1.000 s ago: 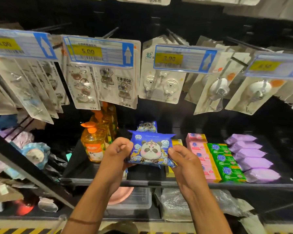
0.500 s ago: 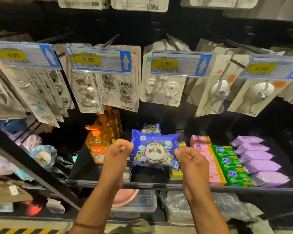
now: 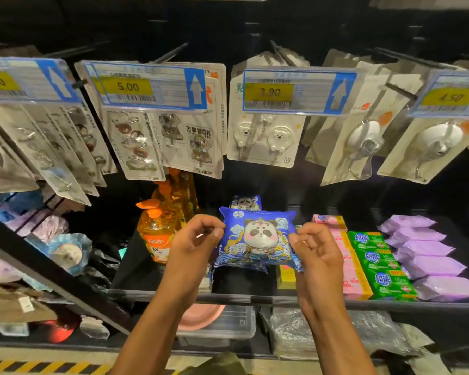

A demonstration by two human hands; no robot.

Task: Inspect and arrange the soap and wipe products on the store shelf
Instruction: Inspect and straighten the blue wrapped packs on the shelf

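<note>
A blue wipe pack with a panda picture (image 3: 257, 236) is held face-up above the black shelf (image 3: 244, 296). My left hand (image 3: 194, 246) pinches its left edge and my right hand (image 3: 316, 253) pinches its right edge. Another blue panda pack (image 3: 245, 202) stands behind it on the shelf. More blue packs lie under the held one, mostly hidden. To the right sit pink soap boxes (image 3: 347, 266), green soap boxes (image 3: 382, 266) and purple wipe packs (image 3: 428, 255).
Orange soap pump bottles (image 3: 157, 234) stand left of my hands. A yellow box (image 3: 286, 277) lies under my right hand. Hook packs and price tags (image 3: 146, 87) hang overhead. A clear bin with a pink dish (image 3: 222, 320) sits on the shelf below.
Both hands have loosened from a fuller grip on the pack's sides to fingertip pinches at its edges. The pack stays in about the same place above the shelf.
</note>
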